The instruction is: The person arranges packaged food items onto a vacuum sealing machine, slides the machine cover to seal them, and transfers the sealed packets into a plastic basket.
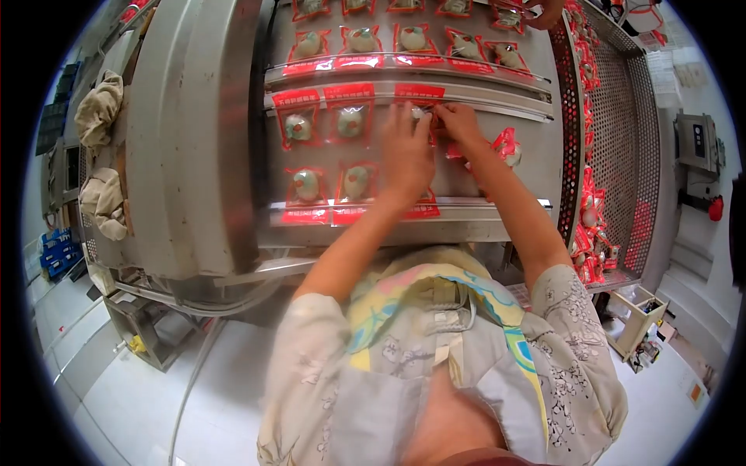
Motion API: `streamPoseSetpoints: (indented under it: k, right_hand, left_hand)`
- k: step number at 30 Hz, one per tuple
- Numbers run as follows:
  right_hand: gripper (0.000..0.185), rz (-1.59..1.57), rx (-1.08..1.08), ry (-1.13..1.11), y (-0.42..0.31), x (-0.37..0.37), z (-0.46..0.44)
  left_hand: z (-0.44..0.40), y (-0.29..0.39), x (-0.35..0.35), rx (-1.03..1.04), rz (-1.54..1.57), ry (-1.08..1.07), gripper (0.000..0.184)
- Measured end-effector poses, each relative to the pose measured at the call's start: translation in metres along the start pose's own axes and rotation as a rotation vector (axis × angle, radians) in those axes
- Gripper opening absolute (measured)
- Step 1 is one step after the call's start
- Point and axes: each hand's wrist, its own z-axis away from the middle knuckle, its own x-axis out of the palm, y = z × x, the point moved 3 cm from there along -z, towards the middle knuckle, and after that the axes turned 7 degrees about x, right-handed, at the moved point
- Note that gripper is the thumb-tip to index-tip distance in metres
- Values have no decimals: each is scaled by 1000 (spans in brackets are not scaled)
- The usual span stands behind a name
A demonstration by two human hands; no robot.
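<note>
Both my hands work on one red-and-clear egg packet lying in the near part of the metal sealing bed. My left hand covers its left and lower side, fingers closed on the plastic. From the right, my right hand pinches the packet's edge. Left of my hands lie flat packets with pale egg-shaped contents, such as one packet and a lower packet. A crumpled loose packet rests beside my right forearm. Part of another packet is hidden under my left wrist.
Metal sealing bars cross the bed, with more packets in rows beyond. Another person's hand is at the far right corner. A perforated metal bin with many red packets stands right. Cloths lie on the machine's left side.
</note>
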Motion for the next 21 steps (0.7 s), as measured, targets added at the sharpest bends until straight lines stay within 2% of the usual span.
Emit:
streamPoseSetpoints:
  k: [1, 4, 7, 10, 17, 20, 21]
  right_hand:
    - [26, 8, 7, -62, -4, -2, 0]
    - [22, 663, -384, 402, -54, -19, 27]
    - [19, 794, -592, 524, -81, -9, 28]
    - [21, 670, -680, 274, -70, 6, -3]
    - [20, 630, -573, 136, -85, 0, -11]
    - [23, 484, -699, 269, -92, -51, -11]
    - [25, 472, -577, 197, -83, -73, -12]
  left_hand:
    - [-3, -3, 3, 77, -34, -15, 53]
    - [-6, -18, 15, 162, 12, -18, 44]
    - [-10, -16, 8, 157, 50, -10, 40]
    - [-8, -18, 8, 149, 24, -26, 38]
    - [-7, -18, 13, 150, -145, 19, 38]
    - [-16, 11, 4, 147, 92, -47, 45]
    - [-15, 16, 12, 78, 160, -77, 47]
